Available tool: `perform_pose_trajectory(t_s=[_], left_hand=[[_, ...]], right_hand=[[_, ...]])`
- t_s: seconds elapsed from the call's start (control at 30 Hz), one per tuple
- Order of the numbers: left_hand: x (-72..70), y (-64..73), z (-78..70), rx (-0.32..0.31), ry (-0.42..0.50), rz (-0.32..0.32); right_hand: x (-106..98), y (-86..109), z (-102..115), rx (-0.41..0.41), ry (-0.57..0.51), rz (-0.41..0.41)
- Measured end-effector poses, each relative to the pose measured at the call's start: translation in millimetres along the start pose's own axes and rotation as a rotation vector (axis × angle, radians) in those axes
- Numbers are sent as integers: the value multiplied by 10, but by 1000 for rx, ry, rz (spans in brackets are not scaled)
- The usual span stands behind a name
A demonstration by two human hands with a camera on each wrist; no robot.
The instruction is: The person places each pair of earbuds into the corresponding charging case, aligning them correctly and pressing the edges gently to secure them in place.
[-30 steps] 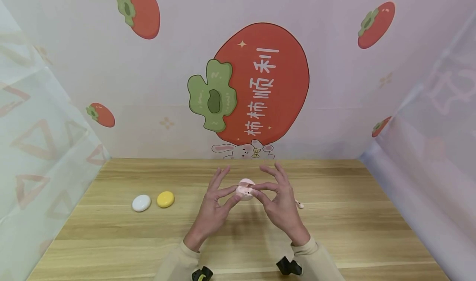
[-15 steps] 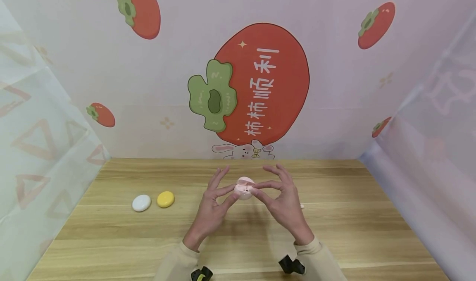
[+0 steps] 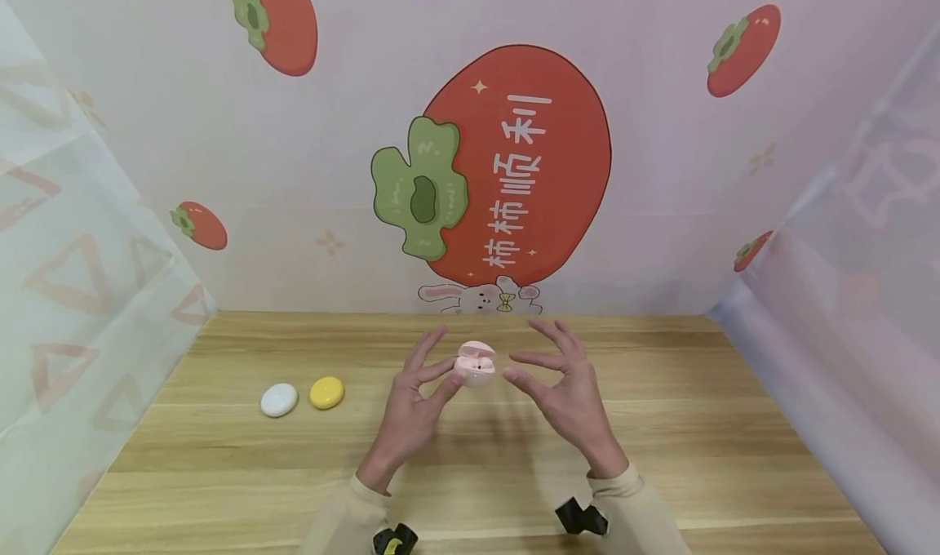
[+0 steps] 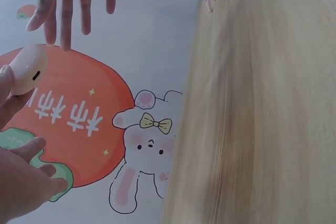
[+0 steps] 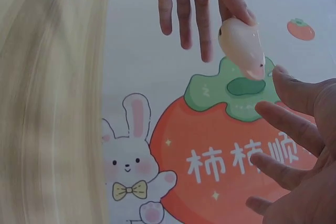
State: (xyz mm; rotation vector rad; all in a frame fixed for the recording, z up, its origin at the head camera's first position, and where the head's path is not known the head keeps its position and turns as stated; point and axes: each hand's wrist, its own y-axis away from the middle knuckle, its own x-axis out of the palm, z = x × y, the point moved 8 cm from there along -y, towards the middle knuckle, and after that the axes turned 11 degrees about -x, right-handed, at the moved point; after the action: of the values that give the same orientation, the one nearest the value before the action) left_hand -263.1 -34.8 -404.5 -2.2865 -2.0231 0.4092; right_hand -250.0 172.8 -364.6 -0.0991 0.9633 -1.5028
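Observation:
A small, rounded pink earbud case (image 3: pixel 477 375) is pinched between the thumb and index finger of my left hand (image 3: pixel 411 408), above the table. Its lid stands raised, and a pink earbud with a dark spot (image 3: pixel 480 367) sits inside. My right hand (image 3: pixel 576 400) is just right of the case, apart from it, with fingers spread and nothing held. In the left wrist view, a dark port shows on the case (image 4: pixel 29 69). Another pink earbud (image 4: pixel 211 1) lies on the table there; in the head view my right hand hides it.
To the left on the wooden table (image 3: pixel 257 473) lie a white round case-like disc (image 3: pixel 279 400) and a yellow one (image 3: pixel 326 392). A printed backdrop (image 3: pixel 330 130) rises behind the table, with fabric walls on both sides.
My right thumb and index finger have come away from the earbud in the case, and that hand has moved right. My left hand has shifted slightly left and up with the case.

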Motion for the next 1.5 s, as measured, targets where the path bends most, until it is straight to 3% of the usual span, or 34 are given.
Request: perform_pose_trajectory(t_s=[0.37, 0.7, 1.07, 1.5], left_hand=[[-84, -37, 9, -10, 26, -32], [-149, -32, -26, -29, 34, -43], [-220, -54, -55, -16, 13, -44], [-349, -49, -47, -1, -23, -73]], right_hand=[[-279, -34, -225, 65, 47, -8], [-367, -23, -368, 76, 73, 20], [-512, 133, -590, 42, 270, 98], [-603, 336, -1005, 201, 494, 271]])
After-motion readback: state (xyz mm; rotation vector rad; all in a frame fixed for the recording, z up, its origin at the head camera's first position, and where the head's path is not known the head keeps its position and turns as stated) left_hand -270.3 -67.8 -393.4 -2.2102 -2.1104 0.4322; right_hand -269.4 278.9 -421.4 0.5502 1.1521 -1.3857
